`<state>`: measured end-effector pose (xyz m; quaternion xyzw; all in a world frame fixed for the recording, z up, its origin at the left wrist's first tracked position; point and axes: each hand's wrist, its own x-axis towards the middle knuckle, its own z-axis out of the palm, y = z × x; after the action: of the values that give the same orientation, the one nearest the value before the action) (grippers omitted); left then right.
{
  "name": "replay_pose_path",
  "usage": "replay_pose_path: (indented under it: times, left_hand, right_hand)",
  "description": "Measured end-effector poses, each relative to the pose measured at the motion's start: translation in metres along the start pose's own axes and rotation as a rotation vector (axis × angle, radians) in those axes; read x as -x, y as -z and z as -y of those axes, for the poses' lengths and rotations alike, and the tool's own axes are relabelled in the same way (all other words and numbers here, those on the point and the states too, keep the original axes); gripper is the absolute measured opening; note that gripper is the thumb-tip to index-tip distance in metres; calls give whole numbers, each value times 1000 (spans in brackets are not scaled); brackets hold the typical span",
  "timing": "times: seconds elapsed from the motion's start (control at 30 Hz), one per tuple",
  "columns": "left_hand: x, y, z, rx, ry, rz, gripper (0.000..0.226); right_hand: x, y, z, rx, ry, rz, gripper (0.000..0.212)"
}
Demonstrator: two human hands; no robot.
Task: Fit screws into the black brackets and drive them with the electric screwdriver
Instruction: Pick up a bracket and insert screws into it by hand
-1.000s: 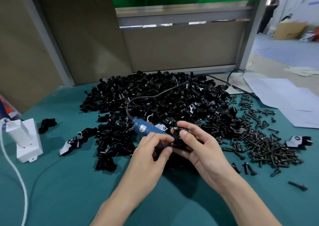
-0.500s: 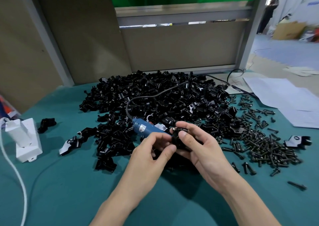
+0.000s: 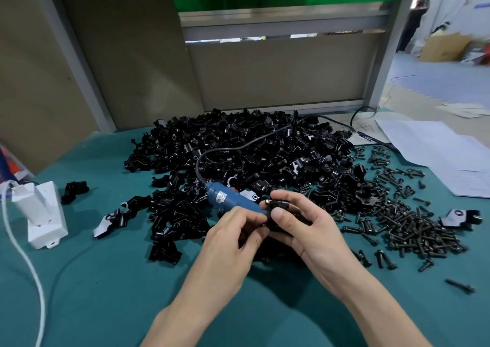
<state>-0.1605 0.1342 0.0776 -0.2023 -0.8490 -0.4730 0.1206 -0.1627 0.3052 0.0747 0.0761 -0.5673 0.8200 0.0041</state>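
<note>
The right hand (image 3: 307, 224) holds 1 black bracket (image 3: 279, 206) just below the centre of the frame. Its thumb presses the near face and its fingers (image 3: 291, 196) curl round the far side. The left hand (image 3: 230, 236) is directly left of it, with its fingers curled round the front end of the blue electric screwdriver (image 3: 230, 200).

The tool's long axis runs from upper left, where its black cable (image 3: 225, 151) loops back over the heap of brackets (image 3: 238, 145), down to the lower right. That points the nose straight at the held bracket. The nose is hidden between the 2 hands, so it cannot be told whether the bit meets a screw, or whether a screw is seated at all. The left hand is nearer the tool and the right is nearer the loose screws (image 3: 411, 222), which are spread over the right of the teal desk (image 3: 106, 293). The bracket looks ready for driving, which likely calls for keeping the bit in line with the screw hole.

Compared with 0.5 s ago, little differs. Both hands, the tool and the cable keep nearly the same places. The right thumb appears to sit slightly lower on the bracket.
</note>
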Motion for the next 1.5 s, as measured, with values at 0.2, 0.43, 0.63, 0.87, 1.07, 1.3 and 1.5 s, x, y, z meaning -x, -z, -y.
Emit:
replay_pose_path:
  times: [0.2,0.43,0.63,0.87,1.07,1.3,1.5]
  left_hand:
    - [-1,0,-1,54,63,27,26]
    - [0,5,-4,19,1,67,15]
    - [2,3,2,-203,-169,54,11]
    - [-2,-7,-5,-475,112,-64,36]
    - [-41,-11,-20,-1039,390,123,77]
    - [-85,-23,-25,-552,729,179,56]
    - [-85,-24,-8,233,947,71,31]
  right_hand:
    - [1,-2,1,37,37,-28,48]
    - [2,1,1,107,41,-18,34]
    - [0,5,-3,187,47,-37,42]
    - [-4,19,8,24,181,-282,45]
    - [-4,18,0,248,89,-321,20]
    - [-2,18,3,146,26,-319,15]
    - [-2,18,10,-67,-40,-257,17]
